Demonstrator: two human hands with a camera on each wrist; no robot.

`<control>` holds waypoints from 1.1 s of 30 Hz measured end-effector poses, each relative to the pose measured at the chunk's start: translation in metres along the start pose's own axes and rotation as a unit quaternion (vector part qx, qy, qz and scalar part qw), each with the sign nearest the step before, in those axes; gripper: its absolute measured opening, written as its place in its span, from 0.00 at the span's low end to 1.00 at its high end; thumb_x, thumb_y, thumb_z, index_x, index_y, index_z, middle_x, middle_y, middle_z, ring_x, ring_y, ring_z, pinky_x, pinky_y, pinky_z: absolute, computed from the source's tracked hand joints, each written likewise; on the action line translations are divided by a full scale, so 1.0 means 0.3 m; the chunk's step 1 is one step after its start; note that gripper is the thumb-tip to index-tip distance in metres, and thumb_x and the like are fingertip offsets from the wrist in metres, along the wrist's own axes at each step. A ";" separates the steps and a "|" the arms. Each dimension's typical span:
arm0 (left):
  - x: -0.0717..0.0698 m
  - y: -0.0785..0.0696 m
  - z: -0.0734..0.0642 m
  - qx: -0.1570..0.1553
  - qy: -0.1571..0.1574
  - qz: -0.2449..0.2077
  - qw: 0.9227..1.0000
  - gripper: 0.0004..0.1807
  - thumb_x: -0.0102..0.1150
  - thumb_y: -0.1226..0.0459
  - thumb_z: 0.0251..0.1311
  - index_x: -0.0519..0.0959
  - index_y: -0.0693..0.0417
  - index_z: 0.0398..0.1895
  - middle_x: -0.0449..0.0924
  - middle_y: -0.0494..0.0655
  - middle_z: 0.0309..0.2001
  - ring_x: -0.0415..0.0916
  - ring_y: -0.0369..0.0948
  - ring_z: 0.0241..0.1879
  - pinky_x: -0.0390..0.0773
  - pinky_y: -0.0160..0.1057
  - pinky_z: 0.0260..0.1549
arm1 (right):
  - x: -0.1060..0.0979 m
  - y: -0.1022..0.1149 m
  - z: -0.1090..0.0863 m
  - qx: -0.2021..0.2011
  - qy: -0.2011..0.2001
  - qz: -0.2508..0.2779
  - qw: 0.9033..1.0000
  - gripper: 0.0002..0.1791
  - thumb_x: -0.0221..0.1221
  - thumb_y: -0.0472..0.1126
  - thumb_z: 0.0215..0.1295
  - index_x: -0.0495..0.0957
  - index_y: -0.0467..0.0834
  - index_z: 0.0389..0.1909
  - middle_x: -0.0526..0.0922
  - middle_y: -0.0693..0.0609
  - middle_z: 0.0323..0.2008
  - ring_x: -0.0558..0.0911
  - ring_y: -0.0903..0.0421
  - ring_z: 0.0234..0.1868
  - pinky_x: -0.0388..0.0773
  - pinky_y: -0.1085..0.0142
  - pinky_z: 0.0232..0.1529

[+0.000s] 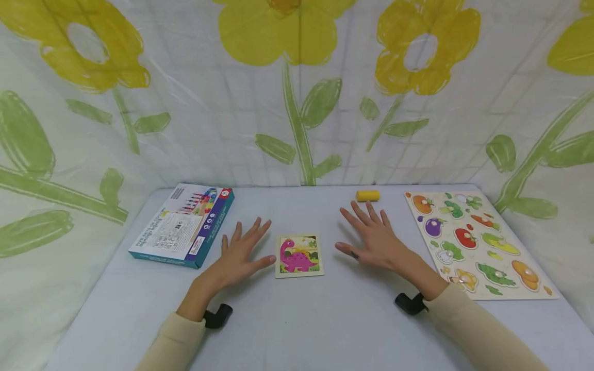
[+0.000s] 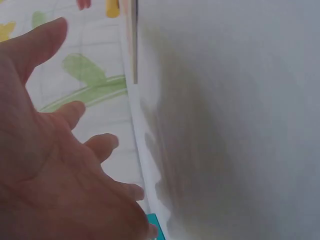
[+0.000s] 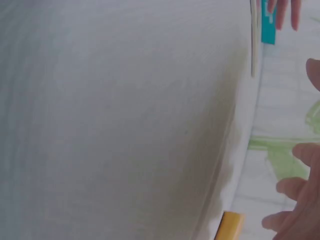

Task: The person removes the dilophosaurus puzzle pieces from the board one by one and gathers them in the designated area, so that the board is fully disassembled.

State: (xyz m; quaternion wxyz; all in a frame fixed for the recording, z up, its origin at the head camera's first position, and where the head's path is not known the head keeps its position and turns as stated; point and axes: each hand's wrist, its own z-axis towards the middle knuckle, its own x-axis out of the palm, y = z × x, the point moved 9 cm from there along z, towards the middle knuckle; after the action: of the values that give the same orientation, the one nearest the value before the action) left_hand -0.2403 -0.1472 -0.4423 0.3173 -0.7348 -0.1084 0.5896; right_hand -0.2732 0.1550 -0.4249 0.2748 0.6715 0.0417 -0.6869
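Note:
Between the two hands lies a small square dinosaur puzzle, a pink long-necked dinosaur in a pale wooden frame. To its left my left hand hovers over the table with fingers spread, its thumb nearest the frame's edge. My right hand is held likewise on the other side, fingers spread and nothing in it. Just beyond the right fingertips lies a yellow cylinder on its side. In the left wrist view the left palm shows bare, with a shadow on the white surface below.
A flat blue-and-white box lies at the back left. At the right is a vegetable peg board, partly behind the right forearm. The white table meets a curtain painted with yellow flowers along its back edge.

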 end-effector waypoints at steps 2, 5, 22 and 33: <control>0.008 0.000 0.002 0.000 0.010 -0.007 1.000 0.50 0.58 0.36 0.68 0.49 0.32 0.87 0.39 0.49 0.89 0.23 0.71 0.85 0.22 0.83 0.72 | 0.003 0.007 0.004 0.000 0.003 0.004 1.000 0.50 0.58 0.72 0.70 0.54 0.56 0.86 0.50 0.42 0.87 0.44 0.29 0.86 0.39 0.25 0.81; 0.019 0.003 0.004 -0.001 0.023 -0.007 1.000 0.49 0.60 0.37 0.67 0.51 0.34 0.87 0.40 0.50 0.89 0.24 0.70 0.85 0.23 0.83 0.72 | 0.007 0.017 0.008 -0.001 0.007 0.008 1.000 0.49 0.57 0.72 0.70 0.54 0.56 0.86 0.50 0.43 0.87 0.46 0.30 0.86 0.41 0.26 0.81; 0.062 0.001 0.028 0.024 0.047 0.000 0.999 0.51 0.68 0.40 0.60 0.58 0.40 0.85 0.45 0.44 0.88 0.21 0.66 0.86 0.17 0.82 0.71 | 0.043 0.075 0.050 -0.023 0.027 0.031 0.999 0.49 0.56 0.73 0.70 0.56 0.55 0.85 0.54 0.45 0.86 0.51 0.32 0.86 0.47 0.31 0.83; 0.068 0.007 0.034 0.044 0.050 0.008 0.998 0.50 0.71 0.40 0.58 0.63 0.41 0.83 0.51 0.39 0.87 0.23 0.63 0.87 0.16 0.80 0.72 | 0.068 0.124 0.091 -0.040 0.034 0.028 0.998 0.48 0.58 0.70 0.71 0.58 0.53 0.84 0.57 0.45 0.85 0.56 0.31 0.85 0.54 0.32 0.82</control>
State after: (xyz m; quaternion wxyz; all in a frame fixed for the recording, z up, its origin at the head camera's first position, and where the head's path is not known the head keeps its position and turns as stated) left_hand -0.2444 -0.1346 -0.4610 0.3497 -0.7494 -0.0601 0.5591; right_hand -0.2806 0.1054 -0.4299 0.3192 0.6841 0.0595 -0.6531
